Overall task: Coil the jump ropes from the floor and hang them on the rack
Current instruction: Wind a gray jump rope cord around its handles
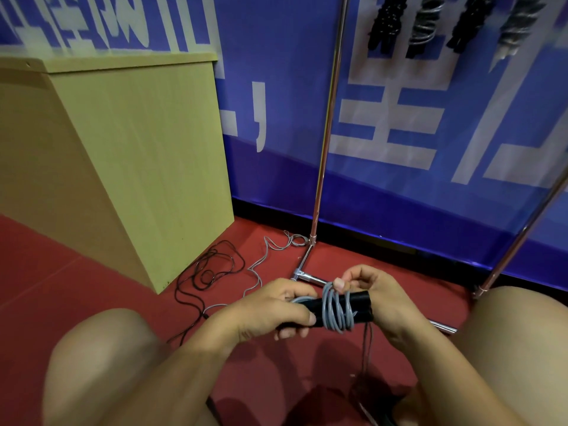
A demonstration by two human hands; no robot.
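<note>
Left to right: black jump rope (212,272) loose on the red floor (61,256), left hand (276,305) gripping paired black handles (359,305) wrapped in grey rope (336,312), right hand (372,290) pinching the coil, chrome rack (322,149) behind.

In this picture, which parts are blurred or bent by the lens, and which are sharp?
Head view: the hands, left hand and right hand, and the grey rope wound on the black handles are fairly sharp; the hanging ropes at top are motion-blurred; the rack pole bows from wide-angle distortion.
</note>
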